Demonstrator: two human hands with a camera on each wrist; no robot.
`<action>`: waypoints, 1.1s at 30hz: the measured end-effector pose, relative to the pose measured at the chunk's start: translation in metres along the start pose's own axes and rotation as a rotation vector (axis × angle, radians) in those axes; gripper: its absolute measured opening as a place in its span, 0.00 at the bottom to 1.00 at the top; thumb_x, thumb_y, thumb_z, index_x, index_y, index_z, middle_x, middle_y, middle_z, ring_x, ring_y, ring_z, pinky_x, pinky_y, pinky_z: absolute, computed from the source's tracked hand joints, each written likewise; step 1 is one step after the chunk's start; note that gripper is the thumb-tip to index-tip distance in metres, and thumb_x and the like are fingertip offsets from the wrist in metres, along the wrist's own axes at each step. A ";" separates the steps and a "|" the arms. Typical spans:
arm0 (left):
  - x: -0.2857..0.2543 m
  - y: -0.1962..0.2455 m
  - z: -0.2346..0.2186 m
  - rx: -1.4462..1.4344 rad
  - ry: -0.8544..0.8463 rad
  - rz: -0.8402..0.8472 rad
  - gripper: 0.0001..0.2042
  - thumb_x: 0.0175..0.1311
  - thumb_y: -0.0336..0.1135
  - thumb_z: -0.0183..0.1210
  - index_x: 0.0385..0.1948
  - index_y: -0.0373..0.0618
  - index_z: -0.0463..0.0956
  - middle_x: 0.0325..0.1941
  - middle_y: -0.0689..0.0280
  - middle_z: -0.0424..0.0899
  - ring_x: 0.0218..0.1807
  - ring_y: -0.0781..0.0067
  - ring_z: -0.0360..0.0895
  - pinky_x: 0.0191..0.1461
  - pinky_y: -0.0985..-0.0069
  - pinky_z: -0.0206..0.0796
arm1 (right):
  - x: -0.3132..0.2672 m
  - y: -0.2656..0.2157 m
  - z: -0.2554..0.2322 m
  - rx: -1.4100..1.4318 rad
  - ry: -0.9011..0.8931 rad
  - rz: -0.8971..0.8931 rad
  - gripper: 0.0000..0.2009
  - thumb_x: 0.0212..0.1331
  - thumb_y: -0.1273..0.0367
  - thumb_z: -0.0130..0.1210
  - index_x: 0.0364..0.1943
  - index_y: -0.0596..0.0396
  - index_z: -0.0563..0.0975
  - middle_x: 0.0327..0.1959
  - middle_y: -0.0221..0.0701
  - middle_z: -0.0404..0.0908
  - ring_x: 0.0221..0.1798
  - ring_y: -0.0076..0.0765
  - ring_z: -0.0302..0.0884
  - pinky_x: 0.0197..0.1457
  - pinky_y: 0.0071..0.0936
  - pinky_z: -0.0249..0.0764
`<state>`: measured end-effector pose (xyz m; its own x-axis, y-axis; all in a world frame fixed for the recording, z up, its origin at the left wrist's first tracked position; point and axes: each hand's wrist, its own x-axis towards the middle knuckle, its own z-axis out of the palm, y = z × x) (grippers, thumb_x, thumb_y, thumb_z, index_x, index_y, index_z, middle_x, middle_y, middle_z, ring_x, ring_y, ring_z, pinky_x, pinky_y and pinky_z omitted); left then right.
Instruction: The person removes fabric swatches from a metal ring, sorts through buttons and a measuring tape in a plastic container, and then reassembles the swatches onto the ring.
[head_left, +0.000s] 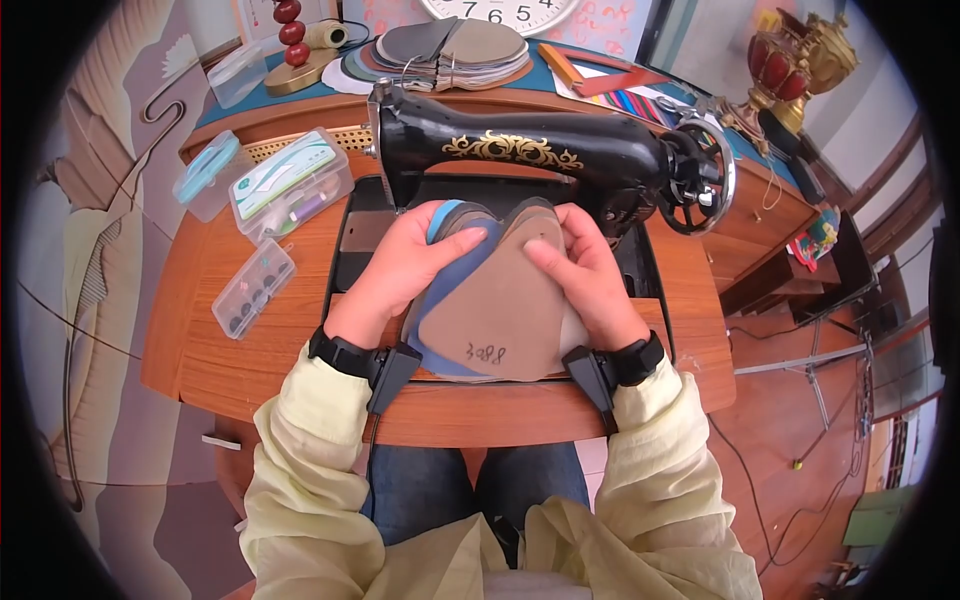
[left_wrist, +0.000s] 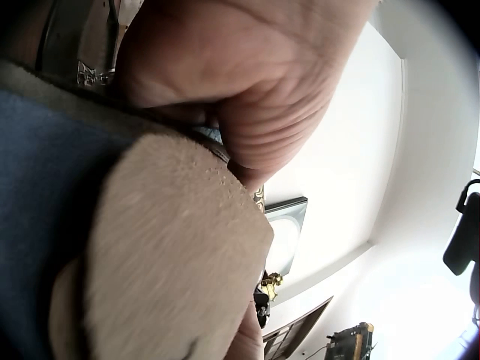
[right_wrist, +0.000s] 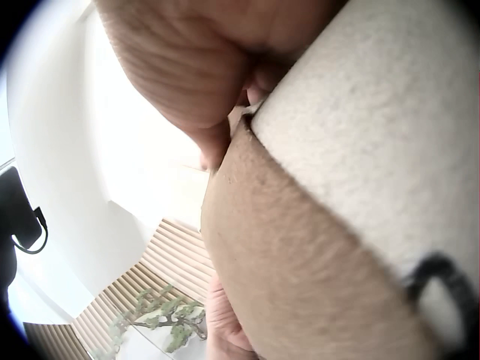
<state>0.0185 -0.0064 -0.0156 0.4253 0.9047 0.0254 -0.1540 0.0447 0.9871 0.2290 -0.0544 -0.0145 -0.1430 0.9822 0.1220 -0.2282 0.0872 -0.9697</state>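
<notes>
Both hands hold a fanned stack of leather swatches in front of the sewing machine (head_left: 520,148). On top lies a taupe swatch (head_left: 490,310) with "3088" handwritten near its lower edge. A blue swatch (head_left: 455,268) shows beneath it at the left. My left hand (head_left: 405,265) pinches the left part of the stack, thumb on top. My right hand (head_left: 592,285) pinches the upper right part, its thumb on the taupe swatch. In the left wrist view a fuzzy tan swatch (left_wrist: 172,240) stands before the blue one. The right wrist view shows a pale swatch (right_wrist: 375,127) beside a brown one (right_wrist: 292,240).
Clear plastic boxes (head_left: 290,185) with sewing supplies stand at the left of the wooden table (head_left: 200,350). The machine's handwheel (head_left: 715,175) is at the right. Behind are another stack of swatches (head_left: 480,72), a red triangle ruler (head_left: 625,80) and a clock (head_left: 495,10).
</notes>
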 end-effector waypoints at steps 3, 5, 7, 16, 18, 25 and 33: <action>0.000 0.000 0.001 0.002 0.002 0.022 0.13 0.61 0.33 0.65 0.44 0.41 0.75 0.39 0.69 0.82 0.40 0.83 0.78 0.45 0.81 0.72 | -0.002 -0.002 0.006 -0.109 -0.022 0.000 0.18 0.55 0.70 0.66 0.48 0.56 0.74 0.41 0.25 0.80 0.44 0.19 0.76 0.48 0.20 0.73; 0.000 -0.002 0.002 0.020 0.000 0.062 0.12 0.60 0.33 0.65 0.42 0.42 0.75 0.38 0.70 0.82 0.39 0.83 0.78 0.44 0.81 0.72 | -0.002 -0.004 0.003 -0.151 -0.070 0.028 0.19 0.50 0.71 0.69 0.47 0.57 0.75 0.39 0.24 0.80 0.44 0.19 0.76 0.48 0.21 0.73; 0.002 -0.004 0.001 0.039 -0.012 0.130 0.11 0.59 0.33 0.66 0.39 0.43 0.75 0.36 0.71 0.81 0.37 0.84 0.77 0.43 0.81 0.72 | -0.002 -0.003 0.003 -0.173 -0.073 -0.003 0.18 0.50 0.72 0.69 0.45 0.57 0.77 0.40 0.25 0.80 0.43 0.19 0.76 0.48 0.21 0.74; 0.007 -0.008 -0.002 -0.010 0.080 0.086 0.10 0.64 0.40 0.63 0.35 0.44 0.75 0.33 0.72 0.80 0.35 0.86 0.75 0.40 0.83 0.70 | 0.000 0.002 0.001 -0.203 -0.033 -0.033 0.14 0.53 0.75 0.65 0.44 0.59 0.77 0.38 0.25 0.81 0.42 0.18 0.76 0.47 0.20 0.73; 0.007 -0.009 -0.002 0.043 0.127 0.134 0.11 0.64 0.40 0.63 0.36 0.44 0.75 0.33 0.72 0.80 0.35 0.86 0.75 0.40 0.83 0.70 | 0.000 0.002 -0.001 -0.206 -0.036 -0.043 0.13 0.54 0.75 0.64 0.44 0.59 0.76 0.39 0.25 0.81 0.43 0.18 0.76 0.47 0.20 0.73; 0.009 -0.007 -0.008 0.056 0.266 0.192 0.12 0.64 0.42 0.63 0.37 0.43 0.76 0.33 0.73 0.79 0.35 0.86 0.74 0.41 0.84 0.68 | 0.005 0.010 -0.008 -0.106 -0.012 -0.153 0.14 0.58 0.75 0.60 0.48 0.58 0.73 0.43 0.27 0.80 0.46 0.20 0.76 0.50 0.20 0.73; 0.008 -0.005 -0.011 0.166 0.276 0.300 0.10 0.64 0.41 0.62 0.34 0.43 0.77 0.29 0.75 0.76 0.33 0.87 0.70 0.38 0.84 0.64 | -0.006 -0.011 -0.001 0.122 -0.034 -0.059 0.19 0.60 0.77 0.57 0.55 0.57 0.68 0.48 0.29 0.79 0.49 0.23 0.76 0.53 0.23 0.73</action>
<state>0.0126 0.0057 -0.0222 0.1260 0.9475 0.2939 -0.0800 -0.2856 0.9550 0.2337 -0.0610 -0.0046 -0.1578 0.9697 0.1867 -0.3521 0.1214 -0.9280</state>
